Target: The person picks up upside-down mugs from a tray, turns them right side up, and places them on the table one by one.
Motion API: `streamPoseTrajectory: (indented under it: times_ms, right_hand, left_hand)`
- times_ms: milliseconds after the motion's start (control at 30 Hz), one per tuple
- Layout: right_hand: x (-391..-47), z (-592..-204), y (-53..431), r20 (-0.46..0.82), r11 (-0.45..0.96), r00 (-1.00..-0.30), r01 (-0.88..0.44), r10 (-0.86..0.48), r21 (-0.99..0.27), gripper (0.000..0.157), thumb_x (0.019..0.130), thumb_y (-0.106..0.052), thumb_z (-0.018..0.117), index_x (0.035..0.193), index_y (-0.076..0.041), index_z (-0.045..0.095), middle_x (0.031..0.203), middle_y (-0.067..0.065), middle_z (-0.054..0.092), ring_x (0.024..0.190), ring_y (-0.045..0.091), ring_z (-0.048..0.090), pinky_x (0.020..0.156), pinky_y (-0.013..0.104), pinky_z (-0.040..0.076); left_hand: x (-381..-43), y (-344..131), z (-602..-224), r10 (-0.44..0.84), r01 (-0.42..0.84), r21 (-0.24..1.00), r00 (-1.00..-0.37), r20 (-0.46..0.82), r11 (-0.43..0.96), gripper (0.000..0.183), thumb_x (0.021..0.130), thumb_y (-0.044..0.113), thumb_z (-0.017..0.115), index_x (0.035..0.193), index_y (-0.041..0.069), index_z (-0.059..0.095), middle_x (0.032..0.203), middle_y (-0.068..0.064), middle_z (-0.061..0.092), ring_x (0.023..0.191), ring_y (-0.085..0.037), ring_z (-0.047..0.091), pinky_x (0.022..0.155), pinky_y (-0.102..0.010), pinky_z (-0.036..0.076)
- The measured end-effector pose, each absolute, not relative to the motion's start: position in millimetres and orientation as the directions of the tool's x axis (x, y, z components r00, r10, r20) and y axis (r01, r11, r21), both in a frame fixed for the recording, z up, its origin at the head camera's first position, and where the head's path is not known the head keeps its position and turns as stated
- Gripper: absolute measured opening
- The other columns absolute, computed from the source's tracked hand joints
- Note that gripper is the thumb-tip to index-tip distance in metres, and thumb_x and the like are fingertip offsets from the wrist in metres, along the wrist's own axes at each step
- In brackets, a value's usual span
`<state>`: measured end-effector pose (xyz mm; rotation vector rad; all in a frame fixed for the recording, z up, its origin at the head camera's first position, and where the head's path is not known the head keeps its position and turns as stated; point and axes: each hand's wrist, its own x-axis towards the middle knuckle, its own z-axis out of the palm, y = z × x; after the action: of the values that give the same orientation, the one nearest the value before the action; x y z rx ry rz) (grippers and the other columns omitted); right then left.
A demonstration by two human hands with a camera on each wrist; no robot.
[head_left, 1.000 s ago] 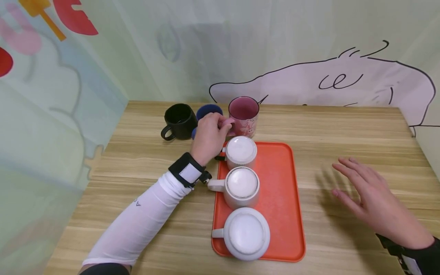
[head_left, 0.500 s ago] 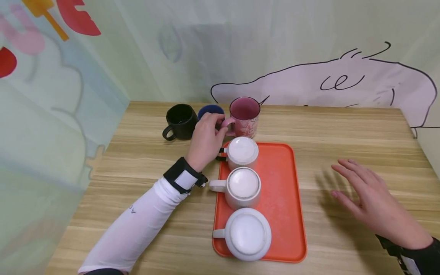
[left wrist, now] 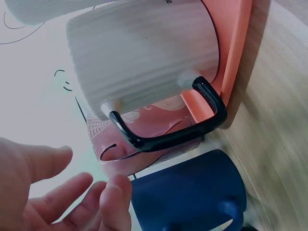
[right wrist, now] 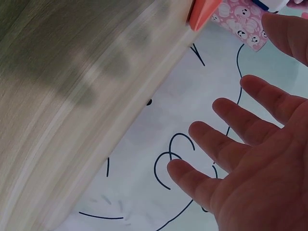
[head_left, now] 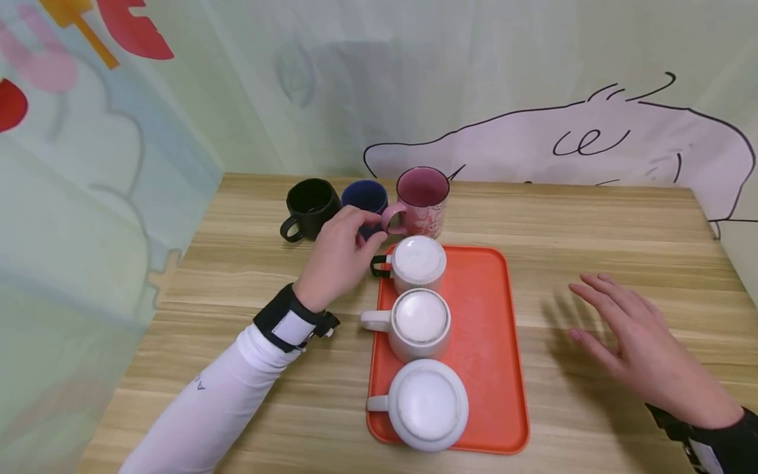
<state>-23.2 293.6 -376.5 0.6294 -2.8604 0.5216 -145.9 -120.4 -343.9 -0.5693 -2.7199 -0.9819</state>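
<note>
My left hand (head_left: 342, 251) hovers just left of the pink mug (head_left: 428, 217), thumb and fingers apart and holding nothing. The pink mug stands upright behind the red tray, its handle facing left toward my fingertips. Behind the hand is a blue mug (head_left: 364, 193), partly hidden by it. In the left wrist view, the loosely bent fingers (left wrist: 115, 199) are near the blue mug (left wrist: 190, 192) and the black handle (left wrist: 183, 137) of a white mug. My right hand (head_left: 636, 342) is held over the table right of the tray, fingers spread and touching nothing.
Three pale mugs stand upside down in a column on the red tray (head_left: 485, 355), handles to the left: a black-handled one (head_left: 419, 261), a ribbed one (head_left: 420, 319) and a rounder one (head_left: 428, 405). A black mug (head_left: 310, 207) stands upright at the back left.
My left hand has let go of the pink mug's handle and drawn back left and toward me, uncovering more of the blue mug. My right hand has barely moved.
</note>
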Motion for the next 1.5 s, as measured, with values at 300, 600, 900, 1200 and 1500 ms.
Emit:
streamPoseTrajectory:
  times_ms: [300, 600, 900, 1200, 1500]
  right_hand:
    - [-26, -376, 291, 0.215, 0.854, -0.903, -0.424, -0.373, -0.301, 0.074, 0.082, -0.026, 0.080, 0.146, -0.008, 0.048, 0.149, 0.022, 0.041, 0.139, 0.043, 0.033, 0.109, 0.064, 0.022]
    - [-29, -379, 290, 0.210, 0.849, -0.899, -0.433, -0.384, -0.303, 0.077, 0.080, -0.026, 0.082, 0.146, -0.009, 0.047, 0.150, 0.021, 0.040, 0.137, 0.043, 0.036, 0.108, 0.065, 0.025]
    - [-31, -382, 290, 0.206, 0.858, -0.899, -0.433, -0.387, -0.278, 0.078, 0.081, -0.026, 0.081, 0.148, -0.009, 0.045, 0.150, 0.023, 0.039, 0.139, 0.045, 0.032, 0.108, 0.065, 0.022]
    - [-31, -387, 292, 0.212, 0.858, -0.896, -0.437, -0.389, -0.271, 0.079, 0.081, -0.027, 0.081, 0.149, -0.010, 0.045, 0.150, 0.023, 0.039, 0.140, 0.044, 0.031, 0.109, 0.066, 0.021]
    - [-32, -387, 289, 0.199, 0.850, -0.898, -0.436, -0.392, -0.296, 0.079, 0.081, -0.027, 0.082, 0.148, -0.011, 0.045, 0.151, 0.021, 0.039, 0.141, 0.042, 0.029, 0.110, 0.064, 0.021]
  left_hand:
    - [-133, -131, -346, 0.415, 0.438, 0.547, -0.893, 0.173, 0.714, 0.039, 0.092, 0.022, 0.072, 0.127, 0.006, 0.064, 0.110, -0.003, 0.058, 0.079, -0.014, 0.054, 0.066, -0.024, 0.050]
    - [-136, -129, -359, 0.491, 0.486, 0.519, -0.860, 0.141, 0.703, 0.040, 0.093, 0.023, 0.071, 0.126, 0.003, 0.065, 0.115, -0.008, 0.061, 0.084, -0.018, 0.054, 0.071, -0.026, 0.049]
    - [-138, -128, -367, 0.513, 0.533, 0.506, -0.836, 0.192, 0.679, 0.029, 0.094, 0.020, 0.070, 0.119, 0.006, 0.070, 0.108, -0.006, 0.066, 0.097, -0.019, 0.061, 0.085, -0.029, 0.052]
    - [-141, -129, -374, 0.536, 0.570, 0.503, -0.813, 0.228, 0.650, 0.021, 0.095, 0.020, 0.068, 0.113, 0.010, 0.071, 0.103, -0.001, 0.066, 0.092, -0.011, 0.058, 0.084, -0.026, 0.050]
    - [-141, -131, -379, 0.532, 0.575, 0.517, -0.810, 0.248, 0.634, 0.021, 0.096, 0.021, 0.067, 0.113, 0.011, 0.070, 0.105, -0.002, 0.066, 0.093, -0.010, 0.058, 0.086, -0.026, 0.051]
